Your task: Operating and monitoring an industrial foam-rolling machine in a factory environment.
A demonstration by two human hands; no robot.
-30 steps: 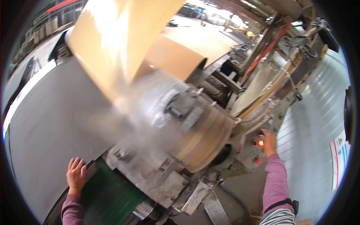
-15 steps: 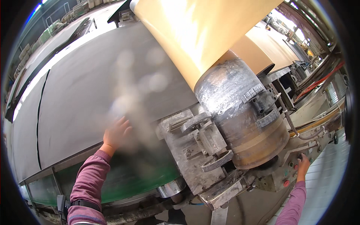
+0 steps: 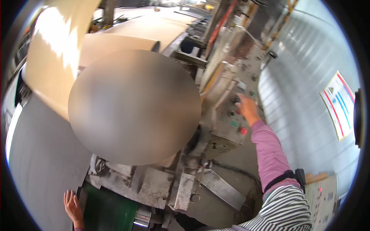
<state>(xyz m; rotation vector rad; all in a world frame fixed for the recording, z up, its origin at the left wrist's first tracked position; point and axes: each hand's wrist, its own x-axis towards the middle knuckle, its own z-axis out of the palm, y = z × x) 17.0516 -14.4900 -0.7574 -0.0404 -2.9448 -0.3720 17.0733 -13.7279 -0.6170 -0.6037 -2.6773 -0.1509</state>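
My right hand [image 3: 248, 109] reaches over a control panel [image 3: 221, 129] with several buttons and knobs, its fingers closed on a small dark knob [image 3: 236, 99]. A red push button [image 3: 243, 131] sits on the same panel, closer to me. At the lower left, my left hand [image 3: 73, 207] is open with fingers stretched out, at the edge of a wide grey sheet [image 3: 46, 142]. Beside that hand runs a green belt [image 3: 110, 206]. A tan sheet [image 3: 52, 73] rises at the upper left. A large blurred oval hides the machine's middle.
Dirty metal machine parts [image 3: 154, 186] stand between my hands. A metal bar [image 3: 223, 188] slants down near the floor, beside a dark cable [image 3: 239, 170]. On the right is a pale corrugated wall [image 3: 304, 96] with a notice sheet [image 3: 339, 106]. A second control box [image 3: 323, 202] stands at the lower right.
The view has swung to the right, so the panel now lies near the middle and the grey sheet at the left. My right hand stays at the panel; my left hand remains open by the sheet.
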